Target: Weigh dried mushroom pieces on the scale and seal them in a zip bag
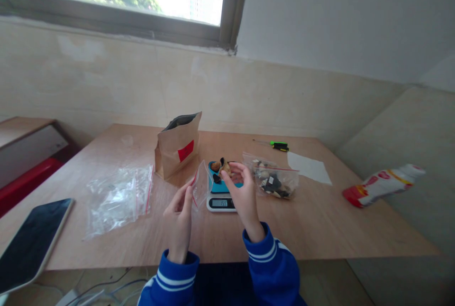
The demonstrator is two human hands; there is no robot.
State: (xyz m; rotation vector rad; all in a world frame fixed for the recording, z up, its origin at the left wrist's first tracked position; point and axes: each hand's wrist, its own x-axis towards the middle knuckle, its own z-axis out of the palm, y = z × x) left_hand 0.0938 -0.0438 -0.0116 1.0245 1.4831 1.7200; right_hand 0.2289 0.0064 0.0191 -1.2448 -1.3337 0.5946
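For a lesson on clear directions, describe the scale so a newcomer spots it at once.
On the table, find the paper bag with the red label. The scale sits nearer and to its right, partly hidden by the right hand. Its blue top and number display set it apart from the clear bags beside it.

The person is wearing a vivid blue top [280,275]. The left sleeve [167,294] is ending in a gathered blue cuff [181,264], with two white stripes ringing it; the right sleeve [275,265] is showing a matching striped cuff [256,241]. White trim [283,247] is running along the outer right sleeve. Dark cloth [223,284] is showing between the sleeves. The left grip [181,201] and right grip [242,185] are showing bare.
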